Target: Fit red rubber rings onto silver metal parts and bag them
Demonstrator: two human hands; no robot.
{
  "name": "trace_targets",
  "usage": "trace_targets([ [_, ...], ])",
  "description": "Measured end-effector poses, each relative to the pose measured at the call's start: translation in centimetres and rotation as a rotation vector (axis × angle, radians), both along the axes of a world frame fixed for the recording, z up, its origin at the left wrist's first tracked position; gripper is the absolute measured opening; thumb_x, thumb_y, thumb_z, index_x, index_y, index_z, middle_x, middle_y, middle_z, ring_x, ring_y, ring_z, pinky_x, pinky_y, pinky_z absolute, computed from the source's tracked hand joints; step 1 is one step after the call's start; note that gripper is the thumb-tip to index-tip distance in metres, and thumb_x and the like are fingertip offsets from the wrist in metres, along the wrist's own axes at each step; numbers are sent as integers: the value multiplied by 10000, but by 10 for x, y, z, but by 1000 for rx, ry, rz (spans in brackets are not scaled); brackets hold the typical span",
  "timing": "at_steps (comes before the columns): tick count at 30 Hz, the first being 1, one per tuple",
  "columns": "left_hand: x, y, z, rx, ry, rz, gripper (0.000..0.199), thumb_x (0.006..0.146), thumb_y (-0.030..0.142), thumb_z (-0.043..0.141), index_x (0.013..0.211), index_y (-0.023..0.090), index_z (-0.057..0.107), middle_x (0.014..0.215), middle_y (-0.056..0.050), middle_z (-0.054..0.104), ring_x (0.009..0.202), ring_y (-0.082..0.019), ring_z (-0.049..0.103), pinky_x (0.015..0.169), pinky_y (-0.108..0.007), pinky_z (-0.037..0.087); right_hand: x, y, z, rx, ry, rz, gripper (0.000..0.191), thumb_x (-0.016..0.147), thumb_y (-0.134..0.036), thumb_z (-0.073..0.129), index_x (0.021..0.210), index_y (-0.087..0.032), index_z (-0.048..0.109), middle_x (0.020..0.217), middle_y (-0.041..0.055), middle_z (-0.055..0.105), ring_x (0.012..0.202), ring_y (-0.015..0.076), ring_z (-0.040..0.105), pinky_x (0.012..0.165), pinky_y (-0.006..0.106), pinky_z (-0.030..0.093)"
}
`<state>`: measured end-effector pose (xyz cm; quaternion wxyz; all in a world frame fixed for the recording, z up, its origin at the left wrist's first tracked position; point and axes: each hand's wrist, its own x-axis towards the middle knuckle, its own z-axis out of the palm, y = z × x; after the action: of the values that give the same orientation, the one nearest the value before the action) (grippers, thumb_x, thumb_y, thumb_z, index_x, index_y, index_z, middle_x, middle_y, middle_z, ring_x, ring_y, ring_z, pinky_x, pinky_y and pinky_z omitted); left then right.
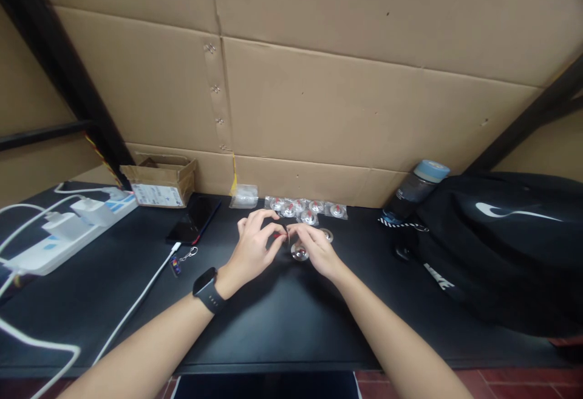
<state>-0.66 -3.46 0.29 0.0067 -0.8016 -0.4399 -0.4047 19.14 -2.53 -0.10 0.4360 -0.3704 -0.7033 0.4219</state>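
Note:
Near the middle of the black table, my left hand [257,242] pinches a small metal disc [288,236], seen nearly edge-on, with a bit of red beside the thumb. The fingers of my right hand [317,248] close on the same disc from the other side. Fingers hide much of it. Below my right fingers lies a shiny round metal disc [299,253], and another disc [327,235] shows just behind that hand. Beyond my hands, several similar discs with red centres [308,217] lie in clear plastic bags.
A clear plastic packet [245,196] and an open cardboard box [159,181] stand along the cardboard wall. Leftward are a phone [194,220], a keyring [181,259] and a white power strip [68,235] with cables. A bottle [416,189] and black backpack [505,247] occupy the right.

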Motion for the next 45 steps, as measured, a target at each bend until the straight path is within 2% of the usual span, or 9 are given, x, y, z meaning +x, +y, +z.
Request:
trace_targets([
  [8,-1,-1,5,-63,-117,8,110,965,247,504,1021,225,597,1216,-82,603,1173,-244,536,952,-409,342,3,-3,7,216,-229,-19,174,966,-343,569,889,-215,657,1227,93,604,1132,227,596,883,348,510],
  [12,-2,0,3,-110,30,-94,214,905,325,611,1108,259,625,1283,-77,601,1231,-271,496,959,-425,324,6,-2,7,250,-278,-7,132,960,-304,578,892,-218,652,1251,85,588,1189,231,569,960,368,476],
  [17,-3,4,-7,-153,124,-156,132,897,330,645,1003,276,700,1256,-50,626,1212,-265,493,940,-434,311,9,-1,9,253,-270,-12,173,976,-315,559,875,-218,659,1269,79,581,1210,224,561,990,366,460],
  [23,-9,10,-5,-92,146,-70,123,937,293,611,962,278,731,1130,-51,662,1135,-249,528,892,-421,285,26,3,11,337,-584,-47,159,902,-355,678,1023,-253,688,1105,63,651,1030,218,625,893,347,480],
  [26,-10,10,-1,-111,142,-60,146,970,296,571,984,283,716,1039,-35,696,1062,-226,565,866,-407,274,36,6,7,351,-748,-62,40,854,-253,721,891,-264,730,933,37,683,865,198,652,764,300,472],
  [31,-10,13,-4,-187,93,-38,174,993,320,523,959,267,685,1031,-17,733,1028,-217,604,847,-385,278,38,9,5,359,-845,-99,128,838,-142,697,751,-237,688,847,38,687,830,204,647,720,290,454],
  [34,-9,17,-9,-291,43,-19,165,981,323,527,934,268,675,991,14,742,970,-208,636,853,-374,310,30,8,6,379,-736,-109,120,875,-124,623,807,-221,644,901,48,676,870,206,635,781,318,479],
  [38,-8,22,-15,-447,-135,-97,169,958,381,550,978,265,671,992,14,746,904,-195,676,838,-343,419,12,4,2,347,-363,-131,111,962,-227,537,888,-215,619,1107,83,644,979,203,636,862,351,525],
  [45,-4,22,-17,-517,-365,-246,195,936,390,575,968,227,678,969,-35,751,942,-204,703,850,-313,522,-6,0,-9,-39,50,-59,234,935,-442,594,934,-208,581,1213,89,625,814,173,723,650,307,620],
])
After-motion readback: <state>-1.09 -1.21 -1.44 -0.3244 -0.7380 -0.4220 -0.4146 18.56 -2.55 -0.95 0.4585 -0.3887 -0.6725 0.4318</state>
